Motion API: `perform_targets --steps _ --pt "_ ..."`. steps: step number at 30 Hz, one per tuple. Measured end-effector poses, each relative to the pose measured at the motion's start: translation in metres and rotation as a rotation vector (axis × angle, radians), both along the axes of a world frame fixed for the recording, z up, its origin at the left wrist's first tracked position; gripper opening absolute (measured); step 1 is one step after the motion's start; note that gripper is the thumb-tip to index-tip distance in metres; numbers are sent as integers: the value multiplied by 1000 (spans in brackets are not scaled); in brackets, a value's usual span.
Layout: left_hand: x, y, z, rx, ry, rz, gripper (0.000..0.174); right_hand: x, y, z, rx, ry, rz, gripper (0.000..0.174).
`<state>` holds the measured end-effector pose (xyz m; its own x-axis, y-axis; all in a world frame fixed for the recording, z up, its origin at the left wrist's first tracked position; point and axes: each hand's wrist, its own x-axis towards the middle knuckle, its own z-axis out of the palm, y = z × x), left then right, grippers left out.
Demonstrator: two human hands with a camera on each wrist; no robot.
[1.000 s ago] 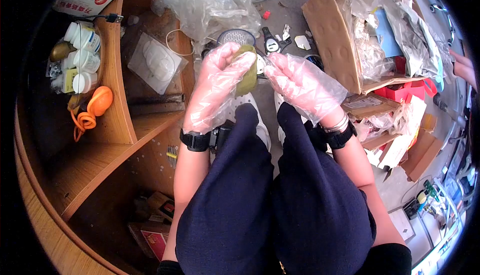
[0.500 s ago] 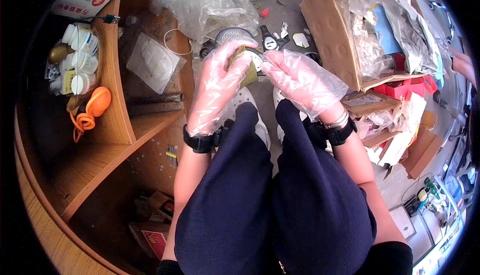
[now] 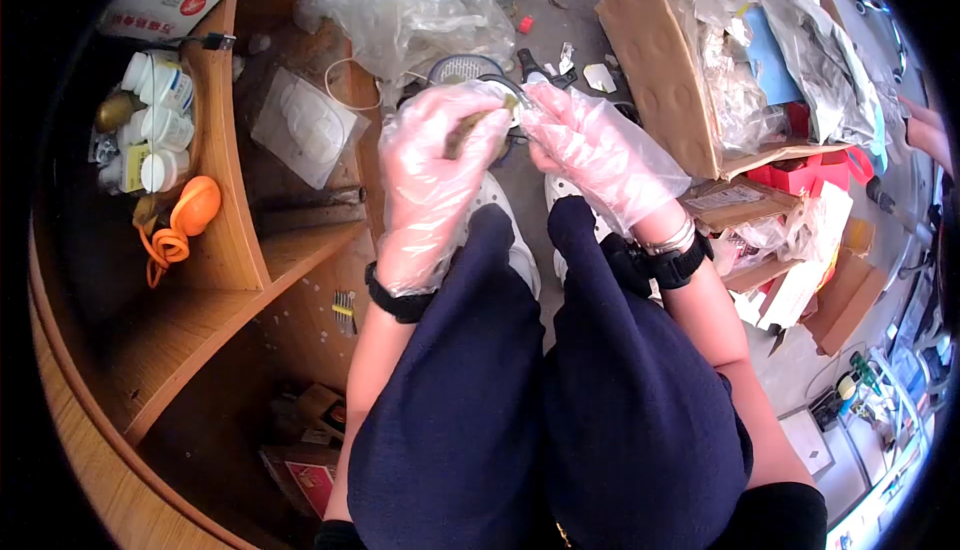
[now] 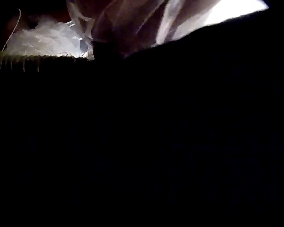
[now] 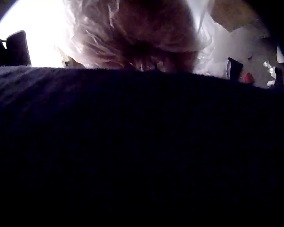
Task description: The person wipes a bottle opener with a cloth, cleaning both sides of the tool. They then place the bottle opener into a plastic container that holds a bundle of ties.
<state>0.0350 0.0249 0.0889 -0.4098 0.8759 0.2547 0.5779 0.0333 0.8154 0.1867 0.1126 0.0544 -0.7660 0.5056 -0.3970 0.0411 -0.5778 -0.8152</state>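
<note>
In the head view my left hand (image 3: 432, 155), in a clear plastic glove, grips a crumpled olive-green cloth (image 3: 466, 134) with curled fingers. My right hand (image 3: 598, 150), gloved the same way, pinches the edge of a round item with a white face and dark rim (image 3: 516, 110). The cloth lies against this item between the two hands, and fingers cover much of both. Dark trouser fabric (image 4: 142, 142) blocks most of the left wrist view. In the right wrist view, the gloved right hand (image 5: 142, 28) shows only above the fabric.
Beyond the hands lie clear plastic bags (image 3: 415, 10) and a black strap-like piece (image 3: 535, 68). An open cardboard box (image 3: 660, 60) of wrappings stands right, above flattened cartons (image 3: 835, 300). A wooden shelf unit (image 3: 235, 150) with white bottles (image 3: 165, 125) borders the left.
The olive cloth, earlier hanging below the left fingers, is now bunched mostly inside that hand. My left hand has turned a little over it; the right hand has barely moved.
</note>
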Motion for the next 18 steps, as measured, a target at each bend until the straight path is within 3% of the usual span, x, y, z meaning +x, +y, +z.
perform_targets --steps 2,3,5,9,15,18 --pt "2 4 -2 12 157 -54 13 1 3 6 541 -55 79 29" --pt "2 6 -5 12 155 -55 13 0 4 10 541 -57 79 29" --pt "1 8 -11 66 300 -28 11 -5 3 17 1035 -152 73 25" --pt "0 9 -16 71 172 82 9 -7 0 23 1036 -149 45 20" --pt "-7 10 -12 -29 279 -145 8 -7 0 12 1008 -201 109 20" --pt "-5 11 -20 29 262 41 4 -6 -2 10 1101 -190 38 20"
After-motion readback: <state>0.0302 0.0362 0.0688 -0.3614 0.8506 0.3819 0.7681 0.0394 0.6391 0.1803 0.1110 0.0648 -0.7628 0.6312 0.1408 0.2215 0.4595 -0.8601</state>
